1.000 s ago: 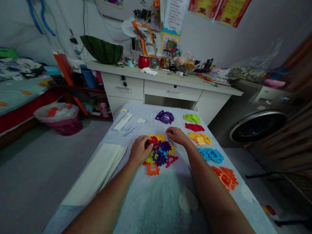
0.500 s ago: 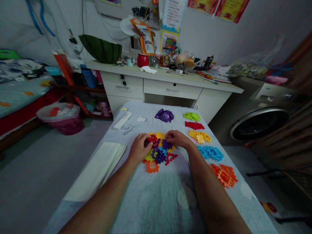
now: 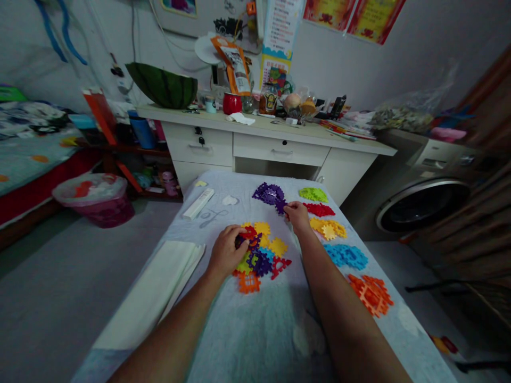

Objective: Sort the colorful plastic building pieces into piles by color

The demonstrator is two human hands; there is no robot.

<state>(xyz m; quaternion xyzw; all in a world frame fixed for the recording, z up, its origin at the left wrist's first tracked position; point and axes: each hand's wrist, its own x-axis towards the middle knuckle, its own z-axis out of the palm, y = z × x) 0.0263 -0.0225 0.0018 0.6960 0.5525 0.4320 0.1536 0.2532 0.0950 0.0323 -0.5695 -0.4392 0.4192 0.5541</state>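
My right hand (image 3: 297,215) pinches a purple toothed plastic building piece (image 3: 280,206) at the near edge of the purple pile (image 3: 266,193). My left hand (image 3: 227,249) lies at the left side of a mixed pile of building pieces (image 3: 259,261). Its thumb and fingers close around a dark purple piece (image 3: 239,241), mostly hidden by the hand. Red, yellow, purple, blue, green and orange pieces overlap in that pile. A red triangular piece (image 3: 280,267) is at its right edge, and an orange square window-like piece (image 3: 249,283) at the near edge.
Along the right side lie piles of green (image 3: 313,194), red (image 3: 319,209), yellow (image 3: 328,229), blue (image 3: 346,255) and orange pieces (image 3: 371,294). A white box (image 3: 198,204) and folded white cloth (image 3: 149,292) are on the left. Behind stands a cluttered white desk (image 3: 279,150).
My right hand has moved away from me with the purple piece, from the mixed pile to the purple pile. A yellow piece beneath is uncovered. My left hand stays at the mixed pile.
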